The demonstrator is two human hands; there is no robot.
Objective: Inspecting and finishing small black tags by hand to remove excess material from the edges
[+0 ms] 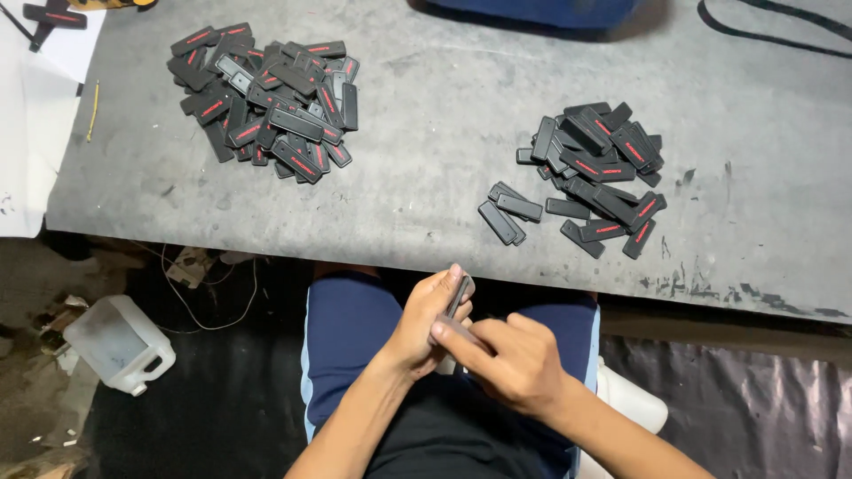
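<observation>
Below the tabletop (426,177) edge, both hands clamp one dark plastic strip (459,297): left hand (424,324) grips, right hand (510,359) presses. Two piles lie above.

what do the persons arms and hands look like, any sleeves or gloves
Both forearms are bare, with no sleeves in view. The left hand and right hand wear no gloves, and no rings, watch or wristband show. The fingers are bare too.

The person wears navy blue shorts (355,328) with light blue side stripes at lower centre of the frame; 2 forearms are bare, without sleeves.
</observation>
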